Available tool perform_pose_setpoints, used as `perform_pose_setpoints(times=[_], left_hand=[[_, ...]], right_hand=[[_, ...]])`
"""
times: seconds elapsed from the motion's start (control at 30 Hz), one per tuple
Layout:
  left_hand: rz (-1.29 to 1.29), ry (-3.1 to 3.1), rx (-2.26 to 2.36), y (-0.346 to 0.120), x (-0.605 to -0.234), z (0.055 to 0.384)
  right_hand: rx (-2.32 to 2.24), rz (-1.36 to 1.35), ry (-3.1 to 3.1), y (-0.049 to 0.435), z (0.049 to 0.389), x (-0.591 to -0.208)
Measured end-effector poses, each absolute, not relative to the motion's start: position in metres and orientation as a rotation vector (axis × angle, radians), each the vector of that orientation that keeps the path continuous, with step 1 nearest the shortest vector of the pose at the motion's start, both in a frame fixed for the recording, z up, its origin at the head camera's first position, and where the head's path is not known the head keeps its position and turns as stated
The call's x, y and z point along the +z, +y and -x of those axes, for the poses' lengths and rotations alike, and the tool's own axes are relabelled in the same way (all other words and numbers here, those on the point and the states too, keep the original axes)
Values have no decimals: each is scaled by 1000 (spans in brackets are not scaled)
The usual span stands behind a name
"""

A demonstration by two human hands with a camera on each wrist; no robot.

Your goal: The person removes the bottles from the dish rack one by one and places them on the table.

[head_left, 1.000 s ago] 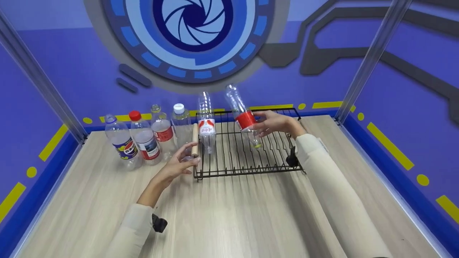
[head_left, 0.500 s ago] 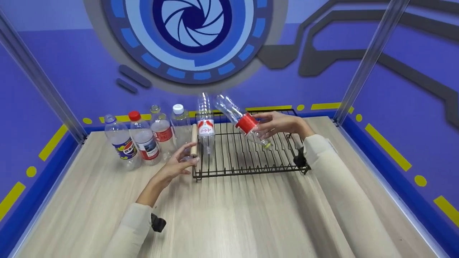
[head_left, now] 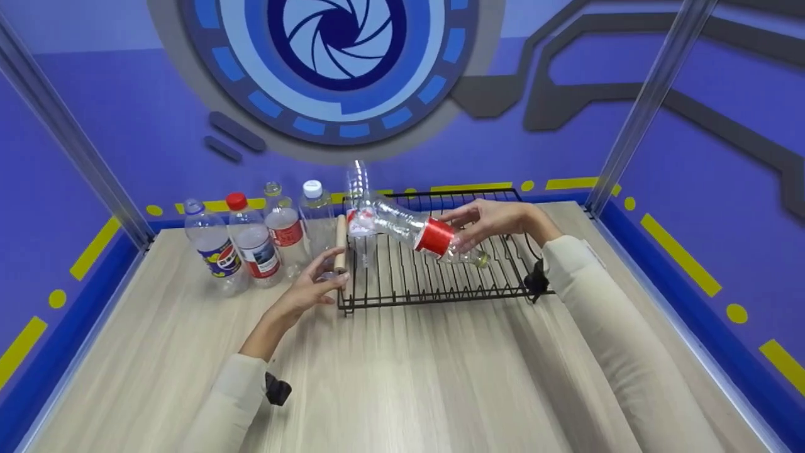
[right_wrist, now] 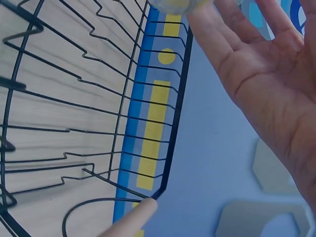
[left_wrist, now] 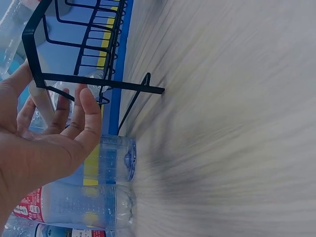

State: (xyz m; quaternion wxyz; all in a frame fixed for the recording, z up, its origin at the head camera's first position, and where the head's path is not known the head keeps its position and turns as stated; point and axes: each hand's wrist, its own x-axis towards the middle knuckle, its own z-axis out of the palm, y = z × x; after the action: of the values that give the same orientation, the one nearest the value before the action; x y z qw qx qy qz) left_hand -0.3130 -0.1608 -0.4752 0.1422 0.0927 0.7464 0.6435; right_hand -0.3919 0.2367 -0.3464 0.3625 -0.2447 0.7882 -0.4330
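My right hand (head_left: pixel 497 221) grips a clear plastic bottle with a red label (head_left: pixel 435 238), fingers on the label and lower part. The bottle lies tilted over the wire rack, base to the upper left, uncapped mouth to the lower right. My left hand (head_left: pixel 313 286) holds the wooden handle (head_left: pixel 340 244) at the left end of the black wire rack (head_left: pixel 434 302); the left wrist view shows its fingers (left_wrist: pixel 91 118) curled there. Another clear bottle with a white and red label (head_left: pixel 361 242) stands neck down at the rack's left side, partly behind the held bottle's base.
Left of the rack stand several plastic bottles: one with a purple cap (head_left: pixel 217 251), one with a red cap (head_left: pixel 255 245), an uncapped red-labelled one (head_left: pixel 289 236) and one with a white cap (head_left: pixel 317 214). A blue printed wall (head_left: pixel 440 157) rises behind the table (head_left: pixel 402 377).
My right hand has moved slightly right, tipping the red-labelled bottle from steep to nearly level, its base swinging left and down. My left hand stays on the rack's handle.
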Motion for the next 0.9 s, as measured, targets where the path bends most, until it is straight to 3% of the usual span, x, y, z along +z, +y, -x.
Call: perform_pose_setpoints(times=[0.53,0.73,0.9], left_hand=[[-360,2549,1899,-153,-475,305],[-379,2682,2000,-151,-446,294],[-625,2663,1761,-139,-419,278]], right_hand=[[-858,657,2071,248,380,-336],[-815,694,2048,244,376,-334],[-792,691,2066,238,372,-337]])
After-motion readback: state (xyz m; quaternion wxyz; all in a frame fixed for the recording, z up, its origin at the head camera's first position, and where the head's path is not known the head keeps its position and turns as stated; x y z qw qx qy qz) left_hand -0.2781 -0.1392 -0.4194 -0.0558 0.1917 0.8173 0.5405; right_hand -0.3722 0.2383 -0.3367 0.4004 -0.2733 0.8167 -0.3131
